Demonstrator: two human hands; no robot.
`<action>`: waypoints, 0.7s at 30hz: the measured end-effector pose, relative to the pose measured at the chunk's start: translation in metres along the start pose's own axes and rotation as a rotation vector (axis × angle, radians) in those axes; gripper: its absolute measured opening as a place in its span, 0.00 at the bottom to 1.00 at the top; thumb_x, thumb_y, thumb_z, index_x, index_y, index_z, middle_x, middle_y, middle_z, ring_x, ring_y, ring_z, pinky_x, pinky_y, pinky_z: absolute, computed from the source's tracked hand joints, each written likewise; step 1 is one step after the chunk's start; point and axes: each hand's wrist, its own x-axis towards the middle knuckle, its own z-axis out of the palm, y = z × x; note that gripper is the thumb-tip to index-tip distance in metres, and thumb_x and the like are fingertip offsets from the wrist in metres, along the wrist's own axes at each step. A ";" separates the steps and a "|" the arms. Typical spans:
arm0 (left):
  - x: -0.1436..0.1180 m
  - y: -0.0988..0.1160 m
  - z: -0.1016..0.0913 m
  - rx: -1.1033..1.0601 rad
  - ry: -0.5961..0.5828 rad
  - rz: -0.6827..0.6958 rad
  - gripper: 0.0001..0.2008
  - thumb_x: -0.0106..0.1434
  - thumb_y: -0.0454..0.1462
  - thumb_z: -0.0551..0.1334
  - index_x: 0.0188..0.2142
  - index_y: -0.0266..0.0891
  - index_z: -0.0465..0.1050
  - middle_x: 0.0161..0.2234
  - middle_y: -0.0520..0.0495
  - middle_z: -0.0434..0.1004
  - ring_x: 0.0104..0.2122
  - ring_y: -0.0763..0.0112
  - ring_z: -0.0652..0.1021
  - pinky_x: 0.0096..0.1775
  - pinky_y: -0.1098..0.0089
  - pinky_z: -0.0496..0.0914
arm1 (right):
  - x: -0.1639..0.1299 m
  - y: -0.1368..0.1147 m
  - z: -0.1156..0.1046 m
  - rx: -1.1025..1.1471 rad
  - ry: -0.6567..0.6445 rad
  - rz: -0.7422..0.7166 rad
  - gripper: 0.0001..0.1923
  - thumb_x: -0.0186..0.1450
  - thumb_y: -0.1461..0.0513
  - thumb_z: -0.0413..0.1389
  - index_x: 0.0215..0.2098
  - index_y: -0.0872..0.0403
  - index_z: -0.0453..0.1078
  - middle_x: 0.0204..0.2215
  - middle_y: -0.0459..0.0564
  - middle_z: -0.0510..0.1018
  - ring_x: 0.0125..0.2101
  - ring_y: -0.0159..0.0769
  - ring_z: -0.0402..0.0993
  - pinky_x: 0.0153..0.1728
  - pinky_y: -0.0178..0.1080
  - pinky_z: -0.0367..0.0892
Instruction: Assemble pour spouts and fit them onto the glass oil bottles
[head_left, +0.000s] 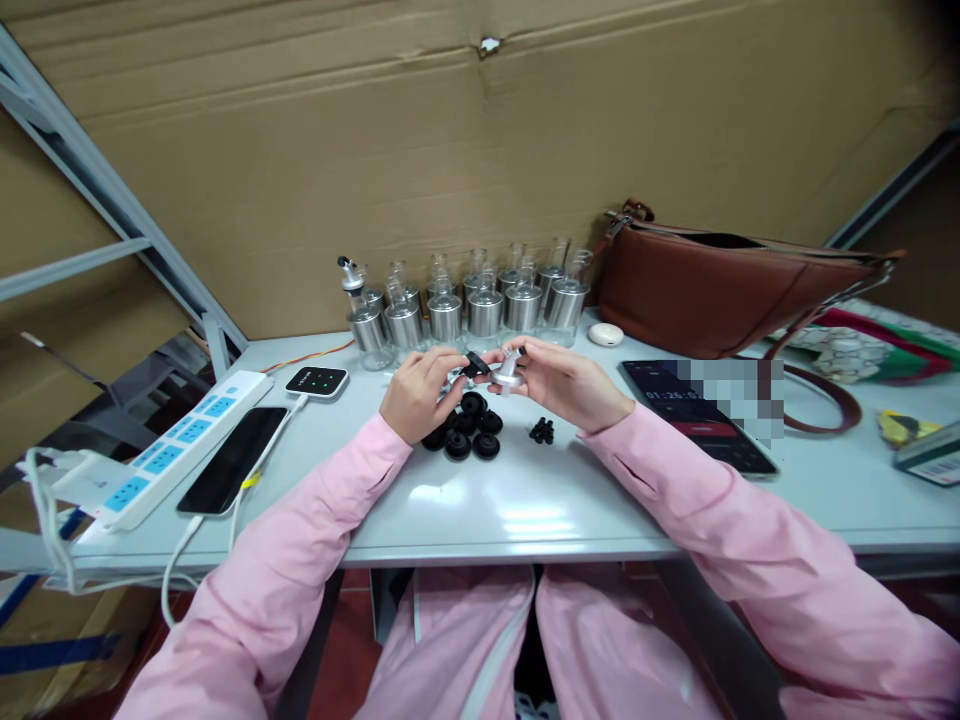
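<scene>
Fingers (450, 372) of left hand (420, 392) pinched on black cap (475, 367); right hand (566, 383) clamped on clear spout piece (508, 371), above black rings (465, 428) on table (525, 500). Joint detail hidden, too small.

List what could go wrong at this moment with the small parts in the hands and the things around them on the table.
1. The left hand pinches a small black part against the clear piece in the right hand; if the grip slips, it may drop among the black rings.
2. The tiny black bits lie loose near the right sleeve, which could sweep them off.
3. The glass bottles stand close behind the hands and might be knocked over.
</scene>
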 end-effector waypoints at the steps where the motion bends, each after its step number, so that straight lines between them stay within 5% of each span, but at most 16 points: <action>1: 0.000 -0.001 0.000 -0.002 -0.001 -0.001 0.05 0.64 0.33 0.54 0.40 0.36 0.63 0.37 0.43 0.75 0.33 0.70 0.76 0.36 0.67 0.67 | 0.000 0.000 0.000 0.007 -0.002 0.001 0.07 0.60 0.59 0.53 0.33 0.54 0.68 0.41 0.51 0.76 0.41 0.40 0.74 0.43 0.45 0.68; 11: -0.003 -0.003 0.003 0.018 0.041 0.016 0.02 0.66 0.34 0.54 0.37 0.38 0.64 0.35 0.46 0.79 0.35 0.69 0.78 0.40 0.64 0.65 | -0.002 -0.005 -0.002 -0.055 -0.007 0.003 0.08 0.61 0.57 0.52 0.35 0.52 0.67 0.42 0.51 0.74 0.38 0.39 0.74 0.40 0.45 0.67; 17: -0.001 0.000 0.001 -0.019 0.107 0.008 0.02 0.65 0.33 0.55 0.38 0.39 0.62 0.36 0.47 0.78 0.28 0.73 0.78 0.42 0.63 0.63 | 0.003 -0.005 -0.006 -0.170 0.292 -0.249 0.07 0.59 0.57 0.54 0.31 0.52 0.70 0.34 0.48 0.71 0.35 0.33 0.67 0.31 0.35 0.66; 21: 0.000 0.001 0.001 -0.023 0.101 0.047 0.03 0.65 0.33 0.55 0.38 0.39 0.60 0.35 0.47 0.78 0.30 0.72 0.78 0.42 0.63 0.63 | 0.004 -0.004 -0.007 -0.084 0.311 -0.248 0.09 0.59 0.55 0.55 0.32 0.52 0.71 0.28 0.47 0.70 0.33 0.34 0.67 0.32 0.36 0.66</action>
